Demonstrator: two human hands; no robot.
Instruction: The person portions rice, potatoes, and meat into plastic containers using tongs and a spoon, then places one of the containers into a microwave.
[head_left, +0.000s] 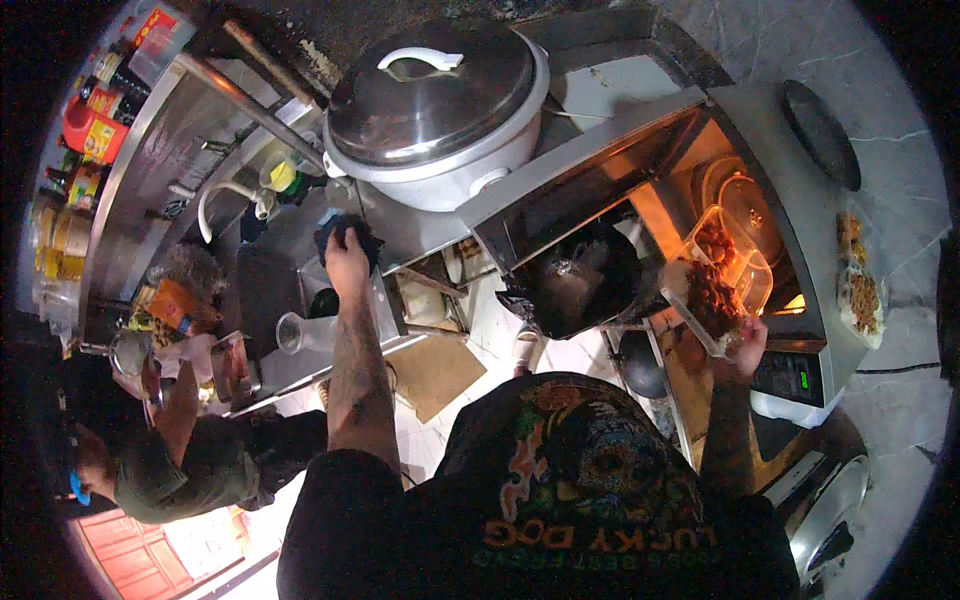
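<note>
My left hand (349, 262) grips a dark cloth (351, 236) over the steel counter beside the sink. My right hand (744, 346) holds the near end of a clear plastic compartment container (752, 281) with reddish sauced food (716, 296) in it. That container lies at the mouth of a microwave oven (814, 311), partly within its orange-lit cavity. A glass turntable (750, 199) shows behind it. The microwave door (592, 180) stands open to the left.
A large rice cooker (439, 112) with a steel lid stands ahead. Below the door is a black-lined bin (577, 281). Another food container (862, 292) and a black round lid (821, 135) rest atop the microwave. A co-worker (202, 457) works at left, past a white faucet (225, 191).
</note>
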